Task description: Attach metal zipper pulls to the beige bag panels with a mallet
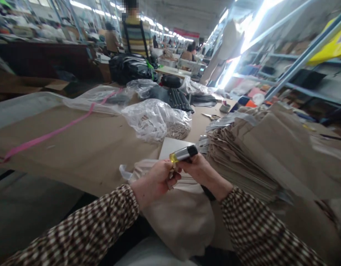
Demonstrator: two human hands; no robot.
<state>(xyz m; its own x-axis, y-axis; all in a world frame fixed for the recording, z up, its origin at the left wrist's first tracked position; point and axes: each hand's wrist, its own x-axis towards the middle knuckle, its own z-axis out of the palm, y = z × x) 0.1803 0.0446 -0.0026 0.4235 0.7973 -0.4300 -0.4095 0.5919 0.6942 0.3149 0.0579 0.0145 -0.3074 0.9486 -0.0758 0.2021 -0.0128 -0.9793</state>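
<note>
In my right hand (196, 166) is a small silver cylindrical tool (183, 153) with a black end and a see-through yellow end; its exact kind is unclear. The yellow end points left, just above my left fingers. My left hand (156, 181) is closed in a pinch on a small beige piece (172, 171), perhaps fabric or cord. The two hands meet at the fingertips. Below them, beige cloth (181, 218) hangs over the table edge towards my lap. A white board (174, 146) lies just behind the hands.
A tall stack of beige cloth pieces (242, 159) stands at the right. Clear plastic bags (151, 118) hold small beige strips. Scissors (210, 116) lie farther back. A pink ribbon (54, 133) crosses the brown table (104, 147). A person (135, 33) stands behind black bundles.
</note>
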